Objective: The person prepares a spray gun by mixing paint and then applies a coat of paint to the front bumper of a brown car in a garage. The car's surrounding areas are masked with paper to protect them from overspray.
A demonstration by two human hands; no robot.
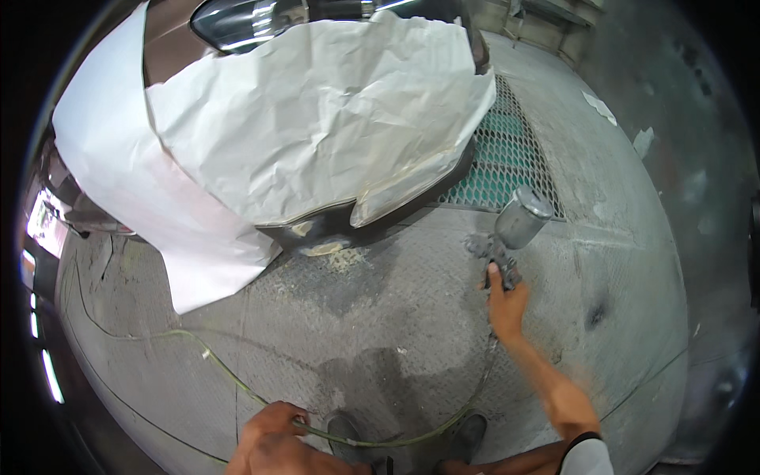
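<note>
My right hand (pixel 507 303) is wrapped round the handle of a spray gun (pixel 500 252), raised over the floor to the right of the car. A silvery cup (pixel 524 217) sits on top of the gun, tilted. Low at the left, my left hand (pixel 277 423) has its fingers curled round a yellow-green air hose (pixel 229 372). From there the hose sags across, in front of my feet, toward the right arm. Ahead, the dark lower bumper (pixel 321 226) of a car shows below crumpled white masking paper (pixel 317 119), with pale sanded patches on it.
Another masking sheet (pixel 186 214) hangs from the car's left side down to the floor. A metal floor grate (pixel 507 150) lies beside the car at the right. My shoes (pixel 344 427) stand close to the hose on the dusty grey floor (pixel 427 317). A wall stands at the far right.
</note>
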